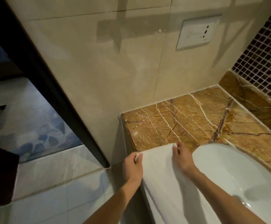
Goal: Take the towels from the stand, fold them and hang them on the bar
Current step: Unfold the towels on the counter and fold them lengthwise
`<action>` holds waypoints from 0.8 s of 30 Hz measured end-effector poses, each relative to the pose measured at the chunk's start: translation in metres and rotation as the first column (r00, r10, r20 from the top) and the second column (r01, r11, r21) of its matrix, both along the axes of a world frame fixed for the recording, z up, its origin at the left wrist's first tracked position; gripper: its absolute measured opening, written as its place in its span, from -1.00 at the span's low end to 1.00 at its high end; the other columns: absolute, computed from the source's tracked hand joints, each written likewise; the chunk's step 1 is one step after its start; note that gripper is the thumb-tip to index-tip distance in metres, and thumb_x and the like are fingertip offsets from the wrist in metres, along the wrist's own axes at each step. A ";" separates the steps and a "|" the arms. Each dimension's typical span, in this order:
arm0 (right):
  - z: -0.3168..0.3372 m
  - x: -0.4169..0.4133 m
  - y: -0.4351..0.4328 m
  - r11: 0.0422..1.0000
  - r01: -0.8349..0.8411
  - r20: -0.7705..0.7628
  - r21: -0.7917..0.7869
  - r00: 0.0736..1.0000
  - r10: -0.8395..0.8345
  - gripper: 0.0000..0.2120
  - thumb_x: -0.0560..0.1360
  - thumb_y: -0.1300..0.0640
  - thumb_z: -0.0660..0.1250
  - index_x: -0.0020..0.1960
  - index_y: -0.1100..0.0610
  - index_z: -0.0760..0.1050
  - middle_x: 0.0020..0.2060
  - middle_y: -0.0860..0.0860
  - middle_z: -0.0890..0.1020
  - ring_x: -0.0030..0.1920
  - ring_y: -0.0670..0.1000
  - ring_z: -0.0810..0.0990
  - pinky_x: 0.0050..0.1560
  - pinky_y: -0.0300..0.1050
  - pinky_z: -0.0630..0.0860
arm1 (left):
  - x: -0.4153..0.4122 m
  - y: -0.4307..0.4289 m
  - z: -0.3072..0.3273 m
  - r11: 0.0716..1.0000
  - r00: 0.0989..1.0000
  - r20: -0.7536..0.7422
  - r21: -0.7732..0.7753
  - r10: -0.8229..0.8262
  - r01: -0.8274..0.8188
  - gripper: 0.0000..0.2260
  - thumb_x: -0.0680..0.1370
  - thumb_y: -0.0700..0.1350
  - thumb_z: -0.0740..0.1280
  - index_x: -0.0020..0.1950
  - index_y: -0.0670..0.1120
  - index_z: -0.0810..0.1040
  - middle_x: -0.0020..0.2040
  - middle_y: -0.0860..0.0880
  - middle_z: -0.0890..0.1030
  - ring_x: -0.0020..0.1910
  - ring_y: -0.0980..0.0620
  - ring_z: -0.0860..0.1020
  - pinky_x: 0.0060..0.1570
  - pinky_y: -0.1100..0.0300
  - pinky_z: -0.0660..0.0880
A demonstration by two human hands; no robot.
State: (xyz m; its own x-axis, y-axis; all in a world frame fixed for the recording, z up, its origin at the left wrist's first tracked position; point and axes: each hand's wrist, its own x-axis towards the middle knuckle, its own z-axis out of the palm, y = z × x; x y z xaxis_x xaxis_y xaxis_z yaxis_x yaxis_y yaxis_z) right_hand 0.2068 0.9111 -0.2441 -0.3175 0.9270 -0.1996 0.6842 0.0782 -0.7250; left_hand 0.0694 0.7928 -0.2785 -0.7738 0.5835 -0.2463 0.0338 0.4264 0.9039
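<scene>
Head view: the left hand pinches one top corner of the towel between thumb and curled fingers, just off the left edge of the surface. The towel's short edge spans hand to hand across the front left corner of the surface. Its long axis runs from that edge back toward the person, hanging below the front edge. The right hand pinches the other corner, just beside the basin. Judgement: the fold probably requires both corners to move evenly; neither hand is nearer.
</scene>
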 end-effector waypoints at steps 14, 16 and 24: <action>-0.002 -0.001 0.000 0.999 -0.001 0.032 0.047 0.999 -0.001 -0.85 0.62 0.10 0.15 -0.12 0.10 0.35 -0.38 -0.07 0.45 -0.26 0.09 0.43 -0.26 -0.08 0.23 | 0.003 0.006 -0.001 0.997 0.995 -0.081 -0.043 0.057 -0.061 -0.84 0.55 -0.11 0.33 -0.23 0.07 0.51 -0.39 0.08 0.48 -0.24 -0.04 0.55 -0.39 0.44 0.31; 0.000 0.001 -0.006 0.994 -0.031 0.080 0.101 0.997 0.023 -0.90 0.60 0.10 0.18 -0.04 0.12 0.39 -0.28 -0.02 0.50 -0.23 0.07 0.43 -0.25 -0.08 0.24 | 0.005 0.003 0.003 0.997 0.997 -0.067 -0.065 0.034 -0.038 -0.93 0.57 -0.07 0.31 0.01 0.02 0.57 -0.18 0.06 0.60 -0.10 0.01 0.60 -0.24 0.41 0.41; 0.007 0.017 -0.033 0.752 -0.555 0.498 0.355 0.793 0.351 -0.56 0.56 0.05 0.16 0.39 0.19 0.38 0.40 0.21 0.39 0.42 0.23 0.33 0.36 0.16 0.28 | 0.030 -0.025 0.021 0.812 0.537 -0.610 -0.475 -0.582 0.340 -0.52 0.62 0.04 0.02 0.51 -0.12 0.24 0.52 -0.07 0.24 0.51 -0.08 0.18 0.49 -0.10 0.01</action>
